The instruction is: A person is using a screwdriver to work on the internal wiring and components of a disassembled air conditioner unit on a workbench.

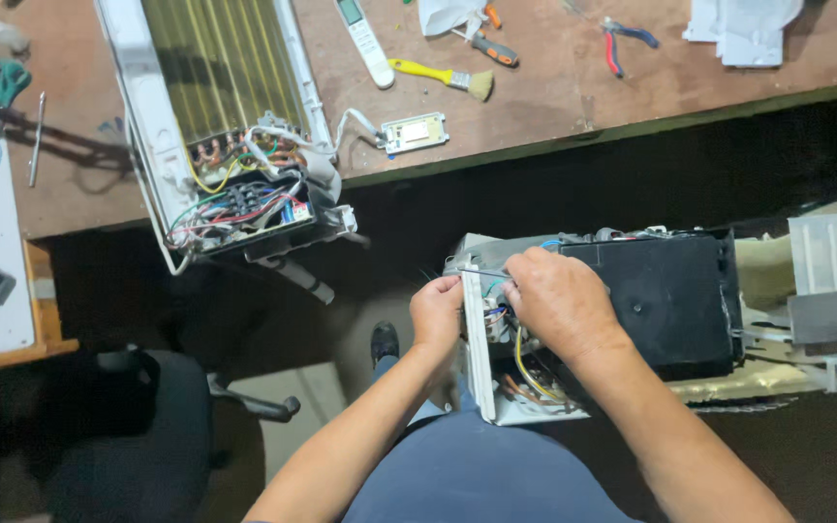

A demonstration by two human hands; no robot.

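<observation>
An opened appliance unit (670, 300) with a black cover and a white end frame rests across my lap. My left hand (436, 312) pinches the tip of a thin metal tool (481, 274) at the frame's top edge. My right hand (559, 300) grips the same tool from the other side, above yellow and white wires (525, 373) inside the unit. The tool's handle is hidden in my right hand.
A second opened unit (230, 116) with fins and coloured wiring overhangs the wooden bench (554, 107). On the bench lie a remote (363, 41), a yellow brush (443, 77), a small circuit board (415, 133), pliers (622, 39) and a screwdriver (491, 46). A black chair (138, 426) stands at lower left.
</observation>
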